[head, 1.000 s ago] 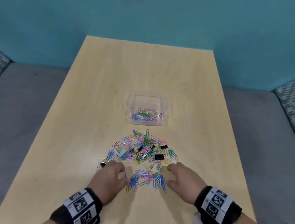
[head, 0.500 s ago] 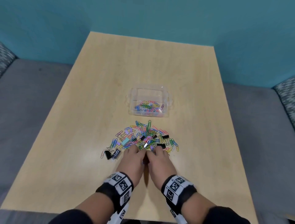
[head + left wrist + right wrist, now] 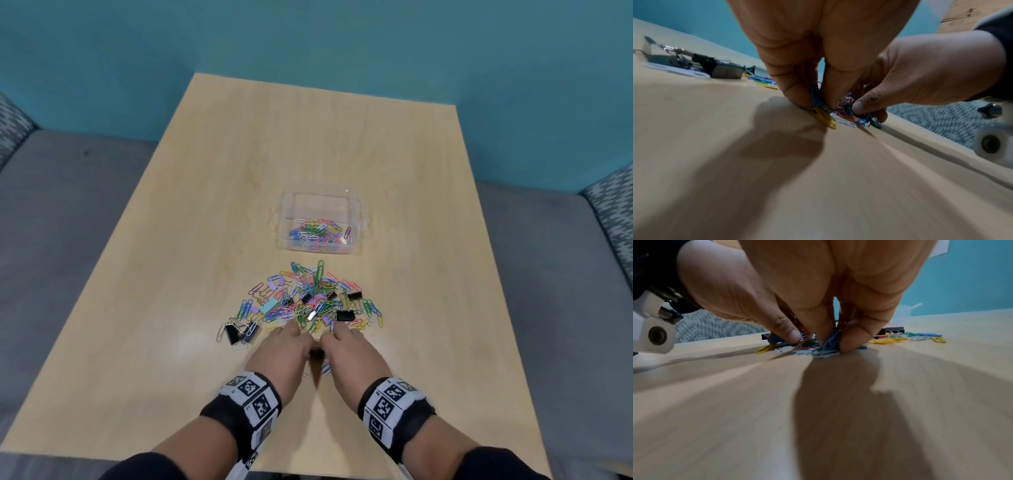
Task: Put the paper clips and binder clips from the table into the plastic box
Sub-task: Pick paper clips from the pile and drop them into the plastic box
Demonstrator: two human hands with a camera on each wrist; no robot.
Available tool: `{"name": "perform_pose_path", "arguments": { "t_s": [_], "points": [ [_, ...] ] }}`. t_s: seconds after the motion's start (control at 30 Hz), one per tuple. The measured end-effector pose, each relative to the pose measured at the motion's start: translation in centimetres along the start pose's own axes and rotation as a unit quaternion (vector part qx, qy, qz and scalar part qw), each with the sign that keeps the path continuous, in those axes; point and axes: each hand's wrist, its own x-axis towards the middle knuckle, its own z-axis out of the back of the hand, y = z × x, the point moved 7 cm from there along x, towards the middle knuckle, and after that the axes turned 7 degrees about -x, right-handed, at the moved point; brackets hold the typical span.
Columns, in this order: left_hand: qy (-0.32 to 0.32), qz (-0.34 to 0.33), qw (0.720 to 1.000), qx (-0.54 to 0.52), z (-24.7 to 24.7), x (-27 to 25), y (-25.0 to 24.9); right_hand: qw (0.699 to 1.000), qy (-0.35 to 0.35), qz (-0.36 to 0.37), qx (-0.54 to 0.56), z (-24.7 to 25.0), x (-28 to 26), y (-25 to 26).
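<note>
Hands scooping: left hand (image 3: 281, 356) and right hand (image 3: 352, 356) pinch a bunch of paper clips (image 3: 824, 345) on the table (image 3: 171, 308); next probably lift together into plastic box (image 3: 320, 195).

Nothing I can read: my wristbands (image 3: 251, 397) carry only black-and-white square code markers, with tiny characters beside them too small to read.

Even overhead light, soft glare on the table (image 3: 191, 337), dark hand shadows, blurred, edge-warped wrist views
</note>
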Motion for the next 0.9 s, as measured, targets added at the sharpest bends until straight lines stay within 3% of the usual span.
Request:
{"name": "perform_pose_path", "arguments": {
  "t_s": [0.37, 0.63, 0.77, 0.9],
  "points": [
    [0.07, -0.001, 0.997, 0.017, 1.7, 0.0, 0.0, 0.997, 0.056, 0.053, -0.004, 0.7, 0.3, -0.7],
    [0.119, 0.023, 0.982, -0.148, 6.7, 1.6, -0.7, 0.985, 0.11, 0.111, 0.068, 5.0, 2.1, -1.7],
    [0.062, 0.061, 0.958, -0.273, 11.1, 4.7, -0.1, 0.984, 0.092, 0.084, 0.128, 9.5, 4.7, -3.1],
    [-0.037, 0.059, 0.958, -0.279, 16.3, 9.2, 0.7, 0.981, 0.017, 0.02, 0.19, 14.4, 9.2, -6.1]
  ]
}}
